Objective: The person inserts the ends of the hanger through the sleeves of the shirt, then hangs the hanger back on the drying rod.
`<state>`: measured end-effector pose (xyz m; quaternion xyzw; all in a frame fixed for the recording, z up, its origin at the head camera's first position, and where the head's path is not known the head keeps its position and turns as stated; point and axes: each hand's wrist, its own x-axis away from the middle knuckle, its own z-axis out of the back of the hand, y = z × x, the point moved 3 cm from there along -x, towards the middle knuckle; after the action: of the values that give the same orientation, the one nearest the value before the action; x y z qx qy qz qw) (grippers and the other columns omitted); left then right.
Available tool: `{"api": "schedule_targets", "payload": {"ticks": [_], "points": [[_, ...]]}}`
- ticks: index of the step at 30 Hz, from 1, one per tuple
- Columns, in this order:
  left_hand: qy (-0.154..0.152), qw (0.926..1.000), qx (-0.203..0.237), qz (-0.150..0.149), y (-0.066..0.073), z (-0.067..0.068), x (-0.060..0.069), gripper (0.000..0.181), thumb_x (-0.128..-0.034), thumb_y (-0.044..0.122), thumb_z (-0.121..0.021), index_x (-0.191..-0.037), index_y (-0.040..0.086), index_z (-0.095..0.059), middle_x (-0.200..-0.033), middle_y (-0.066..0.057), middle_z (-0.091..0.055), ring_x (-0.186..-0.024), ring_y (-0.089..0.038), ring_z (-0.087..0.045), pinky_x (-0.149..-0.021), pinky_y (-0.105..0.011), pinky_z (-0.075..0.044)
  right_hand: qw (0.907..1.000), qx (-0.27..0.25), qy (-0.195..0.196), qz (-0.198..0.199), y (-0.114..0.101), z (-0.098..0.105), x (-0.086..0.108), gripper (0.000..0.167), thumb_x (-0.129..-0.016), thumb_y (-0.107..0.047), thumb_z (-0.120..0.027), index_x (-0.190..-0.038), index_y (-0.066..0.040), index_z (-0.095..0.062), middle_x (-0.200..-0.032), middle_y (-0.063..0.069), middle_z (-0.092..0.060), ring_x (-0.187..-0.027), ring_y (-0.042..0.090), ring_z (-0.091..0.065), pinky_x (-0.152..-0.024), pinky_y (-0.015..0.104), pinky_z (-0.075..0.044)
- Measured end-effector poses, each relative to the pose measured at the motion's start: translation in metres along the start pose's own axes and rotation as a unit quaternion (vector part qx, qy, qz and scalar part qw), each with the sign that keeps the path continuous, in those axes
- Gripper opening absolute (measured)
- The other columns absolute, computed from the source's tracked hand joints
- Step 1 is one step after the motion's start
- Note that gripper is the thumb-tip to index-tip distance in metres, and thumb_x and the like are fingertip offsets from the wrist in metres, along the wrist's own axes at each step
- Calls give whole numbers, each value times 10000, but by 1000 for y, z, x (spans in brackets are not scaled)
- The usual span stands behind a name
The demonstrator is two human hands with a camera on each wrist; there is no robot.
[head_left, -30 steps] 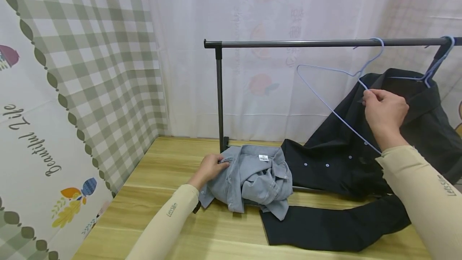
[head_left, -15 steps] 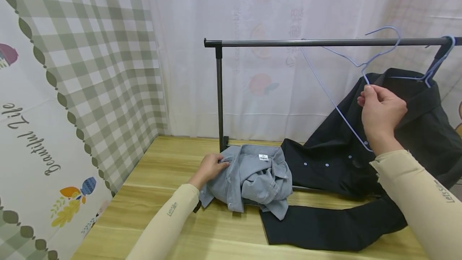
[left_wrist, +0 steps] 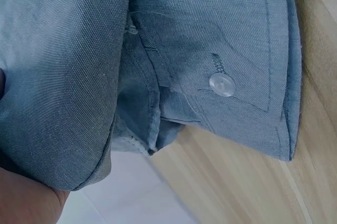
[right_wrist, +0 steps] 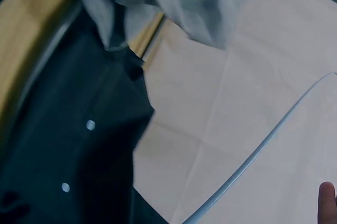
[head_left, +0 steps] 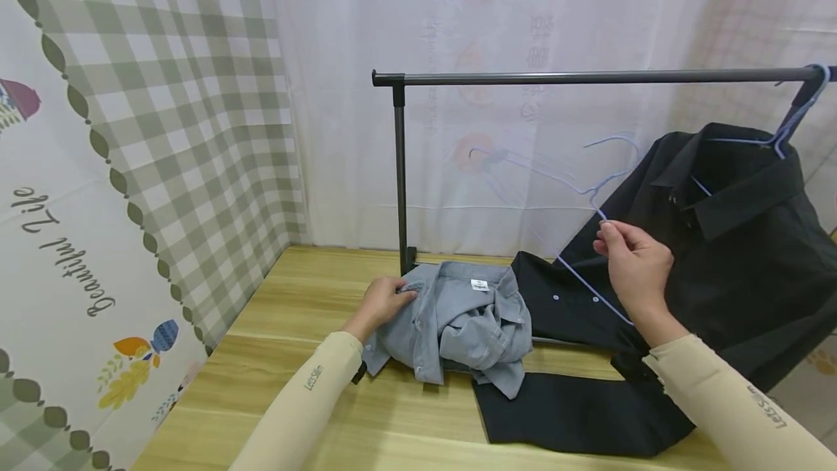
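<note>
In the head view my left hand (head_left: 381, 309) grips the collar side of a crumpled grey-blue shirt (head_left: 428, 325) lying on the wooden table. A buttoned cuff of this shirt (left_wrist: 210, 50) fills much of the left wrist view. My right hand (head_left: 637, 267) pinches a blue wire hanger (head_left: 598, 191) just below its hook, off the rail and in front of a black shirt. In the right wrist view the hanger's bar (right_wrist: 253, 155) runs diagonally, and only a fingertip shows at the edge.
A black clothes rail (head_left: 523, 79) spans the back of the table (head_left: 314, 289). At its right a black shirt (head_left: 739, 267) hangs on another blue hanger (head_left: 794, 118), one sleeve (head_left: 575, 413) lying across the table. Checked and white curtains surround the table.
My right hand has lifted the hanger's hook off the rail and brought it down and to the left. The left hand keeps its hold on the grey-blue shirt.
</note>
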<state>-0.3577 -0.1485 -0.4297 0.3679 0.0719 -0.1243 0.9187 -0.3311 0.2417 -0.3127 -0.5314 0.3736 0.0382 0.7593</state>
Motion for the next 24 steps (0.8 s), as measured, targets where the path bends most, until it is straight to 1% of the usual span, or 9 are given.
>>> {"api": "schedule_targets", "payload": {"ticks": [4, 7, 9, 13, 15, 18, 20, 22, 24], "points": [[80, 9999, -79, 40, -1, 1, 0, 446, -925, 166, -701, -605, 144, -390, -564, 52, -312, -520, -109, -334, -525, -253, -288, 9989, 35, -457, 96, 17, -6, 19, 233, -972, -118, -651, -1107, 59, -719, -854, -160, -674, -706, -58, -655, -697, 97, -496], [134, 9998, -122, 27, -1, 1, -1, 426, -917, 165, -707, -614, 144, -409, -577, 53, -331, -534, -111, -352, -531, -258, -299, 9968, 190, -775, 101, 25, -6, 29, 221, -975, -111, -646, -1088, 64, -719, -841, -113, -682, -684, -58, -655, -678, 97, -496], [140, 9998, -156, 19, -2, 1, -2, 425, -918, 164, -706, -615, 146, -408, -580, 51, -332, -536, -113, -355, -533, -259, -302, 9946, 386, -955, 152, 27, -5, 32, 231, -984, -133, -638, -1083, 59, -720, -839, -79, -685, -677, -61, -655, -671, 94, -493], [145, 9995, -252, 86, -4, 2, -3, 412, -930, 170, -696, -623, 143, -422, -591, 46, -345, -546, -120, -369, -541, -264, -312, 9889, 589, -1327, 316, 25, 1, 35, 247, -993, -157, -628, -1072, 58, -719, -845, -26, -690, -668, -43, -656, -663, 93, -493], [164, 9993, -290, 167, -5, 3, -3, 374, -932, 171, -695, -634, 132, -472, -603, 42, -382, -561, -126, -391, -552, -272, -328, 9853, 612, -1546, 389, 24, 4, 35, 237, -992, -147, -628, -1067, 60, -717, -839, -44, -690, -662, -25, -661, -662, 94, -494], [236, 9986, -393, 252, -6, 5, -4, 277, -927, 170, -698, -682, 103, -586, -631, 29, -467, -592, -138, -433, -570, -291, -368, 9783, 579, -1946, 405, 23, 9, 33, 227, -990, -127, -628, -1063, 72, -710, -831, -94, -684, -657, 14, -672, -662, 108, -505], [270, 9982, -404, 344, -7, 6, -5, 202, -924, 171, -701, -741, 99, -658, -669, 21, -526, -619, -147, -463, -591, -303, -394, 9724, 564, -2240, 321, 23, 12, 31, 234, -992, -124, -624, -1066, 84, -703, -826, -121, -676, -659, 39, -682, -656, 131, -520], [313, 9978, -419, 401, -7, 6, -5, 152, -922, 175, -701, -793, 95, -701, -705, 12, -569, -643, -153, -484, -608, -315, -415, 9642, 556, -2589, 133, 25, 13, 29, 263, -998, -137, -617, -1080, 101, -691, -832, -88, -681, -663, 71, -690, -648, 164, -539], [332, 9977, -387, 456, -8, 7, -5, 127, -920, 178, -703, -825, 96, -723, -740, 6, -599, -663, -157, -499, -623, -325, -428, 9546, 592, -2919, -94, 28, 14, 27, 305, -1004, -163, -613, -1097, 120, -678, -843, -23, -688, -674, 105, -700, -638, 204, -556]]}}
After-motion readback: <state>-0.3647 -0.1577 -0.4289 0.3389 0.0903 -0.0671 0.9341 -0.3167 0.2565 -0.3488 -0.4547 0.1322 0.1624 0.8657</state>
